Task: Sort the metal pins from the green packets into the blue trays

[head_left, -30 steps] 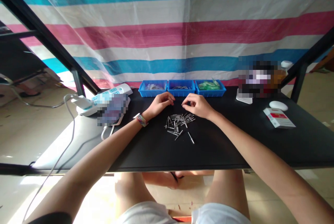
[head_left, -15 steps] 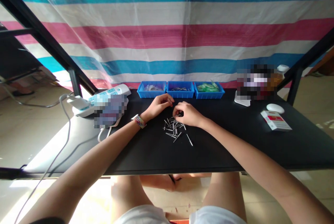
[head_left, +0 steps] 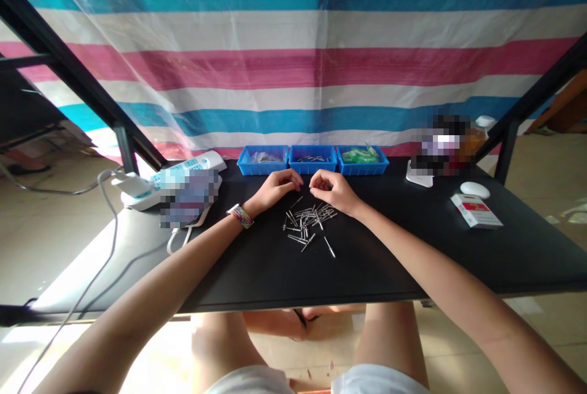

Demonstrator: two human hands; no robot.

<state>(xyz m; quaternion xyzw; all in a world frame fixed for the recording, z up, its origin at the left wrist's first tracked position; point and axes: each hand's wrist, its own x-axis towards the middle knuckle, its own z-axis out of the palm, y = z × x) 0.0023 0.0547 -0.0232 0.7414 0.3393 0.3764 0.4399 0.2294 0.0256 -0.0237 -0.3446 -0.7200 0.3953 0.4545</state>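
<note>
Rivets (head_left: 316, 216) lie in a loose heap, thin, silvery and shiny.

Striped sheet (head_left: 257, 66), power strip (head_left: 187, 167), white box (head_left: 477, 213)

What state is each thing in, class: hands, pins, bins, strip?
Left hand, fingers curled, grip unclear
Right hand, fingers curled, grip unclear
Metal pins, loosely heaped, some apart
Left bin, open, holding pale packets
Middle bin, open, holding metal pieces
Right bin, open, holding green packets
Power strip, adapter plugged in
</note>
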